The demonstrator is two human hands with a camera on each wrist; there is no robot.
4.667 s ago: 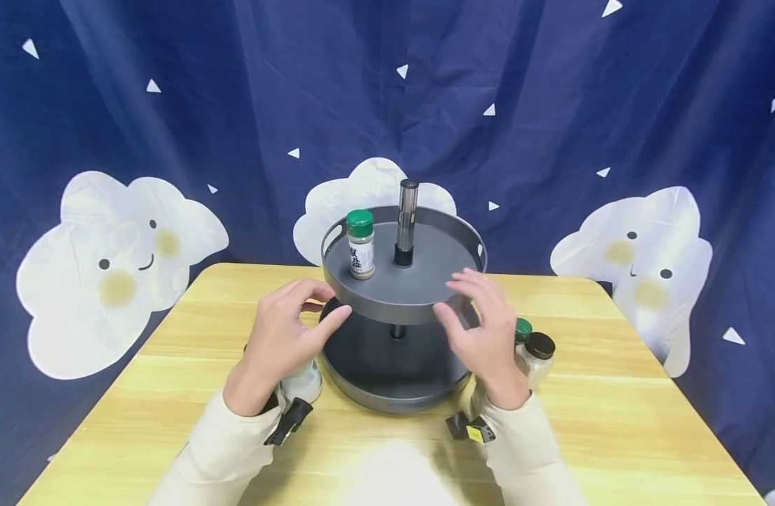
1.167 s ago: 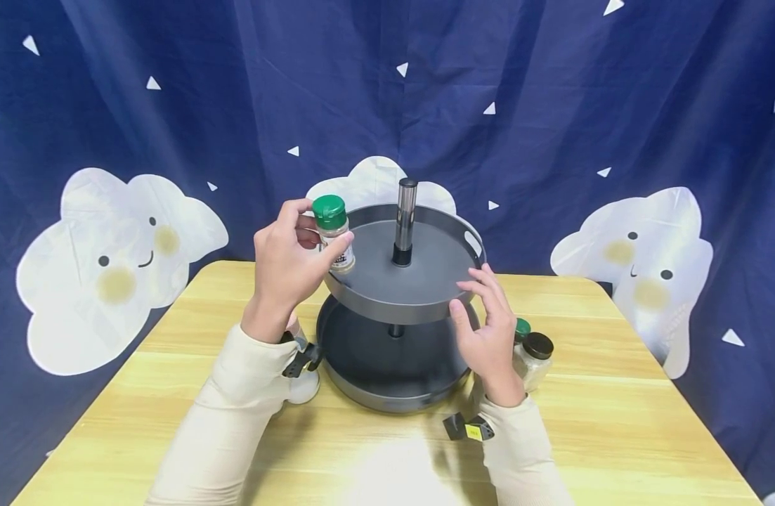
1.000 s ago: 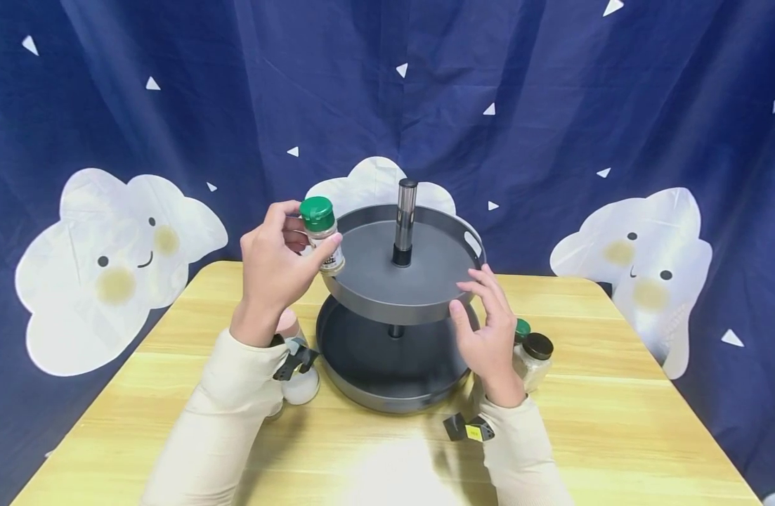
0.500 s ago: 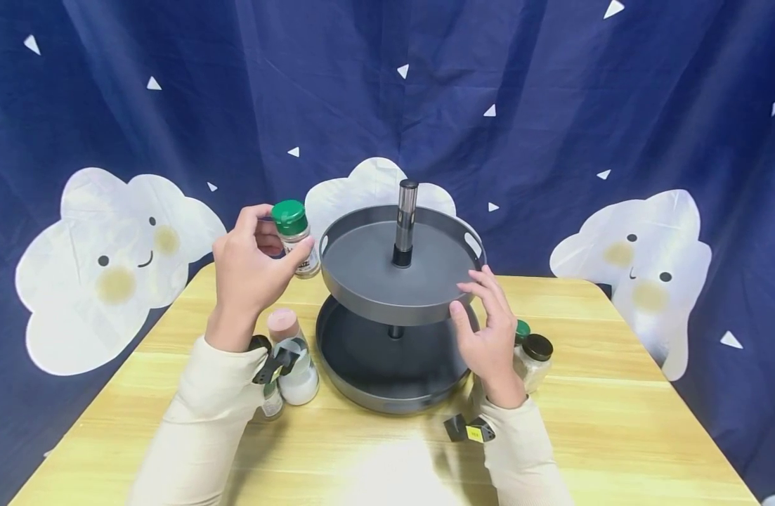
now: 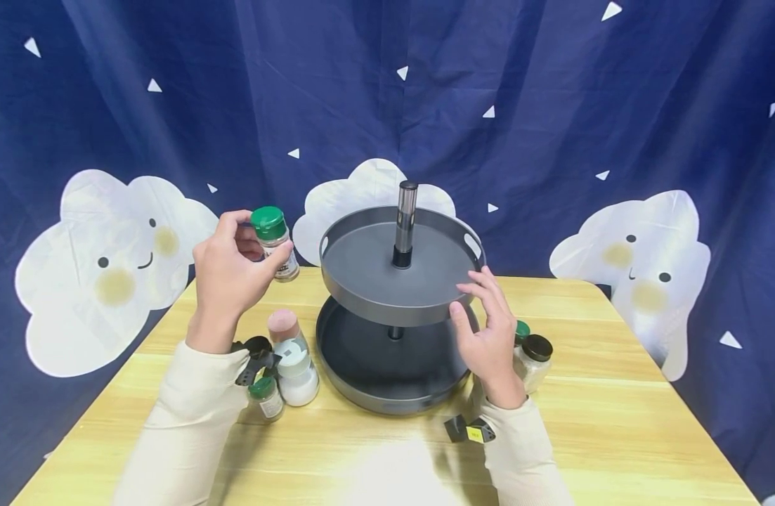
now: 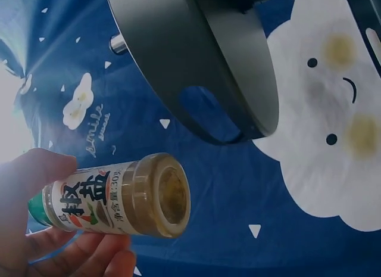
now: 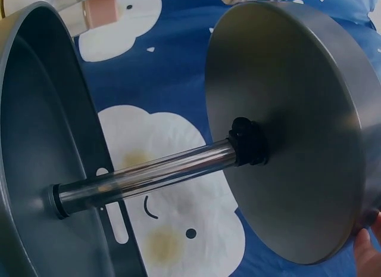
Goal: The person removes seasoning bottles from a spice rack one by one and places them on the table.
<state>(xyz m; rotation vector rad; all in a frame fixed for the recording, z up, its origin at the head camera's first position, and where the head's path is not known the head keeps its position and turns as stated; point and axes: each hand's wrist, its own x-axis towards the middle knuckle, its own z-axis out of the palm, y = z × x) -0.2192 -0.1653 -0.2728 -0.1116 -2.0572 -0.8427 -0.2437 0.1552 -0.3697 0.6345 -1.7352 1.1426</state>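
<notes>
My left hand (image 5: 232,277) holds a seasoning bottle (image 5: 276,242) between thumb and fingers, left of a two-tier round rack (image 5: 393,309). The bottle has a green cap and a white label with Chinese characters; brown powder shows through its base (image 6: 169,193) in the left wrist view. It is in the air, apart from the rack. My right hand (image 5: 488,334) grips the right front rim of the upper tray, thumb outside and fingertips over the edge. Under that tray, a chrome post (image 7: 149,176) joins the tiers. Both trays hold nothing that I see.
Beside the rack's left stand a small green-capped jar (image 5: 267,398), a white-bottomed bottle (image 5: 298,379) and a pink-topped bottle (image 5: 283,325). To the right, partly behind my hand, are a black-lidded jar (image 5: 535,358) and a green cap (image 5: 522,330). A blue curtain (image 5: 520,126) hangs behind the table.
The green-capped bottle stood on the upper tray; my left hand took hold of it, lifted it off and carried it left. My right hand has stayed at the rim lately.
</notes>
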